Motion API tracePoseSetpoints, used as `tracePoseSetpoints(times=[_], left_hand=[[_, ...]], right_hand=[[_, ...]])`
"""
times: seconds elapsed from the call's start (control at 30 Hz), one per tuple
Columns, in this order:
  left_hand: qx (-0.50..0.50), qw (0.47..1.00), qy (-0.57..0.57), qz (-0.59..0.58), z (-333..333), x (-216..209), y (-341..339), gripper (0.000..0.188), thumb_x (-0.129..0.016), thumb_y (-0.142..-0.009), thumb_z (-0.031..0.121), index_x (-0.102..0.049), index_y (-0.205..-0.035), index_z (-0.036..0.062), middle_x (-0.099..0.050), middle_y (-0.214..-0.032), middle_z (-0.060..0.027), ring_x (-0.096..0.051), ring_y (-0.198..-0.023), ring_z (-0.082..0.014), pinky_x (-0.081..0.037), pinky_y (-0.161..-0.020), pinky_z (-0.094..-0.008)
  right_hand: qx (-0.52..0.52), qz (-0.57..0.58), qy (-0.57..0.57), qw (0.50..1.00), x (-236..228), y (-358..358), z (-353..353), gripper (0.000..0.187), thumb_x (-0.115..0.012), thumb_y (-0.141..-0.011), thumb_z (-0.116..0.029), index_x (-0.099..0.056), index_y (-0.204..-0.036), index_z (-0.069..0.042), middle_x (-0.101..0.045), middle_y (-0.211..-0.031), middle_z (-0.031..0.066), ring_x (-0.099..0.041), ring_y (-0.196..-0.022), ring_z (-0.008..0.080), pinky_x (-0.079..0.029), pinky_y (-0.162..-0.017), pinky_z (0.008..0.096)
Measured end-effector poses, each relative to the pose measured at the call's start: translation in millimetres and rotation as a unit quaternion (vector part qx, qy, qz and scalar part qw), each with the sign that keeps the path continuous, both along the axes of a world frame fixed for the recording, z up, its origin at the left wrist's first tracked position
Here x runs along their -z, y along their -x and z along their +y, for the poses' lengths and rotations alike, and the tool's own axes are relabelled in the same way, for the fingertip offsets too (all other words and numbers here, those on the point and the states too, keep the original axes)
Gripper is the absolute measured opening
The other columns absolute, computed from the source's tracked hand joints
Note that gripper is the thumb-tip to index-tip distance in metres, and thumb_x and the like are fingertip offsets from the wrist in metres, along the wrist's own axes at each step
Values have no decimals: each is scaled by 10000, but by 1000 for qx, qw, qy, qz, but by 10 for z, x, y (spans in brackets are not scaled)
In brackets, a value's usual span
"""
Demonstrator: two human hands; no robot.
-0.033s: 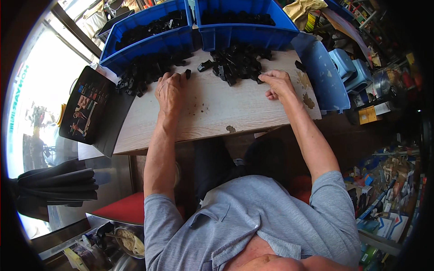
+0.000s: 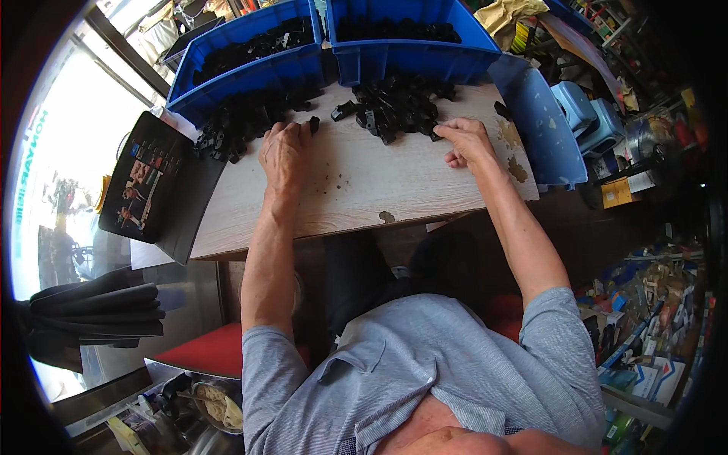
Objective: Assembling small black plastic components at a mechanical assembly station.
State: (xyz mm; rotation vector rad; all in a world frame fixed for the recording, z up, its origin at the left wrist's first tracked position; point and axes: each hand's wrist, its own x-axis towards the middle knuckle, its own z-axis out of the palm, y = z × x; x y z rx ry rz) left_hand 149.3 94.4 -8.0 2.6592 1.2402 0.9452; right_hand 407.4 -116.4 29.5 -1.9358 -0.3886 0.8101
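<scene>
Small black plastic parts lie in two heaps on a pale wood-look tabletop (image 2: 364, 189). My left hand (image 2: 284, 155) is beside the left heap (image 2: 246, 117), its fingers curled down. A small black plastic part (image 2: 315, 124) shows at the edge of its fingertips; the thumb is hidden. At the right heap (image 2: 394, 106), my right hand (image 2: 468, 139) has its thumb and forefinger closed on another black plastic part (image 2: 437, 132), with the other fingers curled under. The exact shape of the held parts is too small to tell.
Two blue bins (image 2: 250, 80) (image 2: 413, 54) of black parts stand along the far edge. A tablet (image 2: 144, 178) leans at the left. A worn light-blue tub (image 2: 542, 129) stands at the right. One loose black part (image 2: 503, 111) lies near the tub.
</scene>
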Motion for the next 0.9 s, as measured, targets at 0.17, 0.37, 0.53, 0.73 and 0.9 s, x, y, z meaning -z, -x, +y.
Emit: tracePoseSetpoints(times=[0.17,0.37,0.53,0.73,0.9], left_hand=[[46,997,-30,-53,-71,-40,9,203,-669,-899,240,-729,-1008,80,-703,-997,-107,-643,-955,-337,-525,-824,-432],[61,997,-40,5,-91,-13,-26,217,-688,-869,196,-724,-1066,113,-707,-1013,-94,-642,-968,-335,-528,-832,-438],[75,996,-39,-39,-31,28,-22,227,-691,-862,153,-723,-1081,100,-716,-993,-104,-660,-938,-324,-532,-816,-431],[73,958,180,-211,-34,37,45,290,-693,-918,127,-709,-1196,46,-756,-1051,-122,-720,-891,-162,-538,-704,-280],[199,735,502,-410,-780,-8,-342,288,-675,-962,114,-677,-1227,0,-724,-1065,-86,-713,-919,-167,-595,-710,-278]], right_hand=[[-22,-10,4,1000,-10,-4,-19,315,-812,-839,-262,-665,-1043,-73,-615,-717,28,-576,-482,115,-497,-416,273],[-31,-72,54,995,-18,47,51,304,-806,-826,-236,-660,-1023,-55,-627,-751,52,-577,-486,131,-487,-413,274],[3,-44,33,998,20,33,-7,256,-774,-846,-253,-681,-989,-62,-620,-741,54,-589,-506,146,-504,-435,299],[45,50,-23,997,-23,66,-221,274,-766,-850,-258,-678,-1029,-70,-526,-577,15,-604,-508,158,-537,-460,320],[-11,140,-173,975,-33,404,-373,339,-769,-853,-255,-656,-1063,-14,-484,-521,5,-531,-416,135,-554,-440,356]])
